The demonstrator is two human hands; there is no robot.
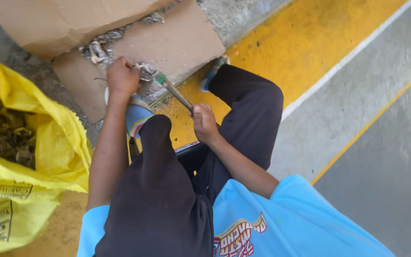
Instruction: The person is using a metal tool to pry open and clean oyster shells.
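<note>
Both hands grip tight: right hand (204, 123) on a threaded rod (179, 95), left hand (122, 77) pinning scrap (144, 71) on the cardboard (177, 45) (yellow sack (48, 143) left of it), mid-scraping.

Daylight was bright and even, falling from above, with no hard glare. Soft shadows sat under the cardboard box (58, 24) at the far left and between the legs near the centre. The dark trousers (158, 200) lost nearly all detail. The yellow sack (48, 143) at the left looked strongly saturated. The grey floor (386, 143) at the right appeared smeared and soft, and straight painted lines bowed slightly towards the frame edges.
</note>
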